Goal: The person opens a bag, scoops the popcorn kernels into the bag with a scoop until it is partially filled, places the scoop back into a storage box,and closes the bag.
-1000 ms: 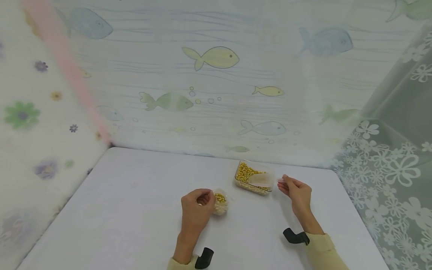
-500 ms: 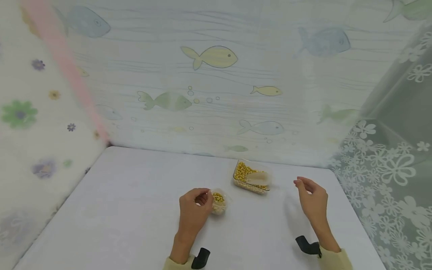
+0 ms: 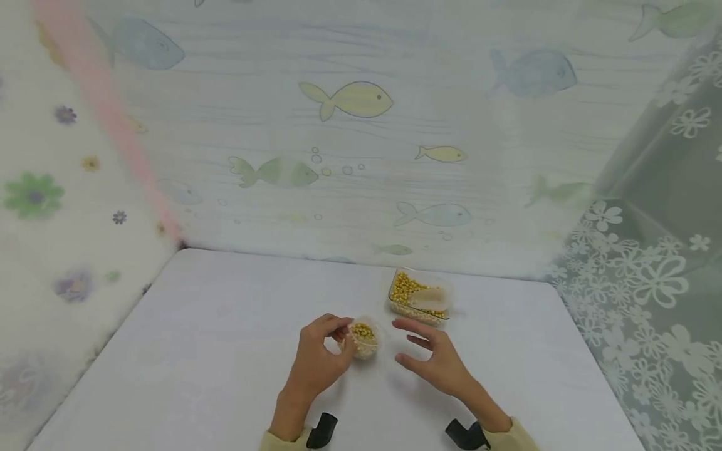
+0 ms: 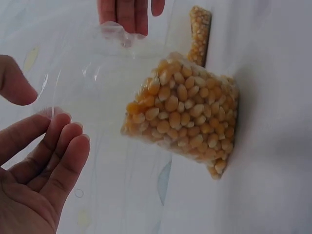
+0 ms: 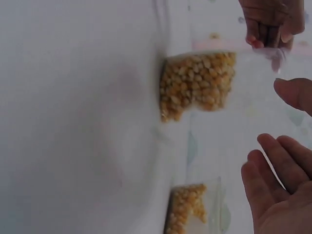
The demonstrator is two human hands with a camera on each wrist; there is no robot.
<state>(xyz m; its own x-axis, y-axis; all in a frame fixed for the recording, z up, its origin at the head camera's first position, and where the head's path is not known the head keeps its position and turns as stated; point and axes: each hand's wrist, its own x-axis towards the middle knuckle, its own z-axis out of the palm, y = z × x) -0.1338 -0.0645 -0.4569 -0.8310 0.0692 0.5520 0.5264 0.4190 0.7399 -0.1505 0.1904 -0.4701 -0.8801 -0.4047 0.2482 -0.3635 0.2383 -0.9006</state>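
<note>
A clear plastic bag (image 3: 363, 351) with yellow corn kernels (image 4: 185, 107) in its lower part stands upright on the table. At its left upper edge is my left hand (image 3: 318, 363), fingertips against the film and thumb apart from the index finger. My right hand (image 3: 440, 363) hovers to the right of the bag, thumb and fingers spread, holding nothing. Whether its fingertips touch the clear film is hard to tell. Just behind stands a clear rectangular container (image 3: 395, 308) of corn kernels, a pale, smooth, rounded piece (image 3: 430, 298) lying among them.
The white table (image 3: 225, 338) extends to both sides of the hands. Behind it rises a fish-print curtain (image 3: 361, 188). Flower-patterned hangings (image 3: 648, 294) close off the right side. A black wrist mount (image 3: 465, 435) sits on the right forearm.
My right hand first moved right, away from the container, then swung left beside the bag with its fingers spread. My left thumb has come away from the index finger. The container stayed put.
</note>
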